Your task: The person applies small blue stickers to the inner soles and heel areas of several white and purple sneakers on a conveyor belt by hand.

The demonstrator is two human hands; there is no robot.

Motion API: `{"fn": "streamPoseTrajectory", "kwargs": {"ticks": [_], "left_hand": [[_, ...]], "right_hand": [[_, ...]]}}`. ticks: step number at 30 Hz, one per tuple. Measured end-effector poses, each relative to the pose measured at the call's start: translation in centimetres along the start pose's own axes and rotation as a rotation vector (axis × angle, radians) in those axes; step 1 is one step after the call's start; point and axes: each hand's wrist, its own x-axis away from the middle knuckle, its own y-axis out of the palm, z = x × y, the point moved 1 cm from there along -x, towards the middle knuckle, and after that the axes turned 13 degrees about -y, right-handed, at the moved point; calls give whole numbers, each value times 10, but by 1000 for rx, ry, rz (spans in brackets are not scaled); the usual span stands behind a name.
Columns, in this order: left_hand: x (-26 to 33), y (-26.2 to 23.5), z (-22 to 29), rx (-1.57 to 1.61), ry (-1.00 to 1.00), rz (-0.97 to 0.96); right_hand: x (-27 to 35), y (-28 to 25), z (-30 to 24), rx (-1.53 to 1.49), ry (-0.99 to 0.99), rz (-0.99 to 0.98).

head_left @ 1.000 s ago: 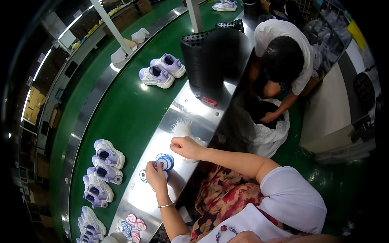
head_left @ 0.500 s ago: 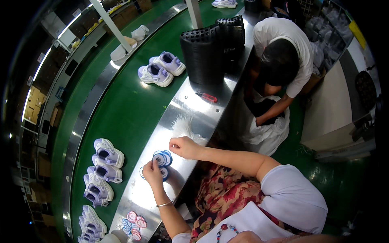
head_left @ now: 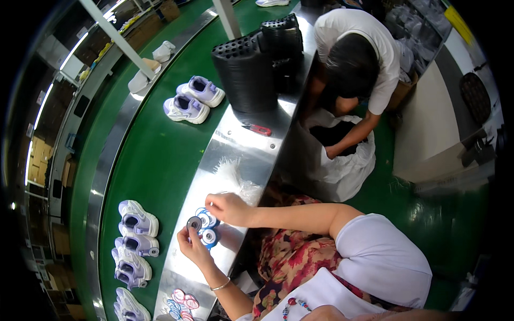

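My left hand [head_left: 194, 249] pinches a round tag [head_left: 194, 223], grey in the middle with a pale rim, over the metal ledge. Close beside it lies a small group of round blue-and-white tags [head_left: 209, 237] on the ledge. My right hand [head_left: 229, 209] is just above those tags, its thumb and fingers pressed together. Whatever it pinches is too small to make out. Beyond that hand sits a bundle of thin clear plastic fasteners [head_left: 229, 172].
Pairs of white-and-lilac sneakers [head_left: 138, 218] stand on the green conveyor belt [head_left: 152, 160]. Farther up the ledge are a red cutter knife [head_left: 257, 129] and tall black perforated holders [head_left: 243, 75]. More round tags [head_left: 182, 305] lie nearer. At right a co-worker [head_left: 369, 59] reaches into a white sack [head_left: 348, 174].
My left hand has lifted a round tag off the group and tilted it up. My right hand stays pinched close by. The whole view has shifted slightly.
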Motion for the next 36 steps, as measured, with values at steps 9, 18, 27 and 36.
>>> {"fn": "streamPoseTrajectory", "kwargs": {"ticks": [9, 18, 27, 36], "left_hand": [[18, 20, 14, 138, -15, -132], [23, 30, 26, 172, -78, -139], [22, 37, 27, 259, -28, -135], [15, 37, 13, 501, -229, -284]], "right_hand": [[15, 17, 2, 103, -47, -74], [15, 11, 3, 60, -66, -39], [12, 4, 2, 94, -162, -15], [-2, -18, -4, 130, -78, 21]]}}
